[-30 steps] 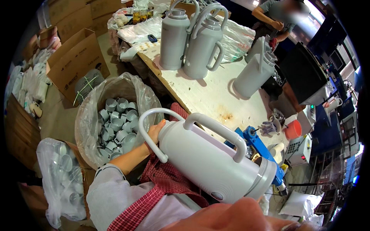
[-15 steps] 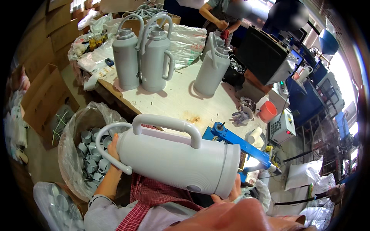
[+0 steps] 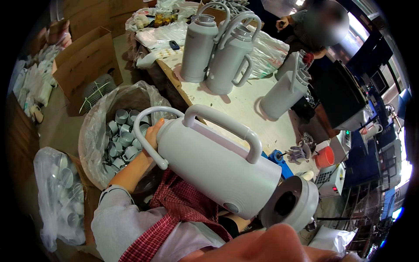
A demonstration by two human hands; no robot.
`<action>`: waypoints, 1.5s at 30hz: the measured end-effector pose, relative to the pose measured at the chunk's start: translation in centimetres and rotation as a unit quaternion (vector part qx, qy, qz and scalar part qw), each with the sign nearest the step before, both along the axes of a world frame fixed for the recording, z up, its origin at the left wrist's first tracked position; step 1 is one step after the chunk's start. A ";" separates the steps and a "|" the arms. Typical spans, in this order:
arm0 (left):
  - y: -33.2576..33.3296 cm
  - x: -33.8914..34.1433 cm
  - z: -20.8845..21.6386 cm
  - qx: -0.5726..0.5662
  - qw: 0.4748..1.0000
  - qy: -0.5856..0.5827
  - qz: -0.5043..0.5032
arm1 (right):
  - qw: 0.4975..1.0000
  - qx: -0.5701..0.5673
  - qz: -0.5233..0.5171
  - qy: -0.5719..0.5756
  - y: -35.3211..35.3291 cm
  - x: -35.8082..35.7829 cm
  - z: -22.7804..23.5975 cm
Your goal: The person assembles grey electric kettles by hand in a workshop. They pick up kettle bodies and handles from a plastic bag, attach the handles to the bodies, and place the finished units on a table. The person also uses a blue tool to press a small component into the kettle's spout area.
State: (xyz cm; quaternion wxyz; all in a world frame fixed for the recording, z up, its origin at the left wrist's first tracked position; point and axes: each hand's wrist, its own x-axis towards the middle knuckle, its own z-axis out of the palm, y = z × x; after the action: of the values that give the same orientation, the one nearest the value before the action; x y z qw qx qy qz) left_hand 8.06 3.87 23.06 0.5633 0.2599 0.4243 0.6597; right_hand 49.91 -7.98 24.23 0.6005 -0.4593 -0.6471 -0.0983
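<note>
A light grey thermos jug [image 3: 214, 168] lies on its side in front of me, its neck to the left. Around the neck end closes my left hand [image 3: 152, 132], beside the looped carrying handle [image 3: 142, 131]. A long side handle [image 3: 224, 126] faces up. At the jug's bottom end, a round grey base cap [image 3: 309, 203] is apart from the body and tilted, with a dark opening in its middle. Only a bit of my right hand or forearm [image 3: 243, 222] shows below the jug near that cap; its fingers are hidden.
Several grey jugs [image 3: 229, 63] stand on the white table [image 3: 244, 107]. A plastic-lined bin [image 3: 94, 120] of grey cups is at left, near a clear bag [image 3: 61, 196]. A blue tool [image 3: 283, 165], gloves [image 3: 298, 153] and a red cup [image 3: 325, 157] are right. Another person [image 3: 301, 26] works opposite.
The base cap has come off the jug's bottom end and moved right. My right hand's fingers have gone out of sight. The view has shifted, so the table appears further right.
</note>
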 end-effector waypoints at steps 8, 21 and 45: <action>0.4 1.4 -2.7 -0.025 1.000 0.012 -0.008 | 0.994 -0.071 0.047 -0.063 -0.6 -2.6 3.3; 1.4 1.1 -2.1 -0.017 0.999 0.044 -0.011 | 0.977 -0.186 0.091 -0.042 -1.4 -3.5 4.0; 1.5 0.7 -0.6 -0.045 0.990 0.128 0.028 | 0.917 -0.086 0.196 0.337 4.6 1.2 4.6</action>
State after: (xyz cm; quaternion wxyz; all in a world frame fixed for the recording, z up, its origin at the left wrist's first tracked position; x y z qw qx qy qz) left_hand 8.72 5.40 22.46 0.4965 0.3049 0.5294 0.6167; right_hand 51.07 -3.39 28.86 0.7486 -0.3789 -0.4893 0.2381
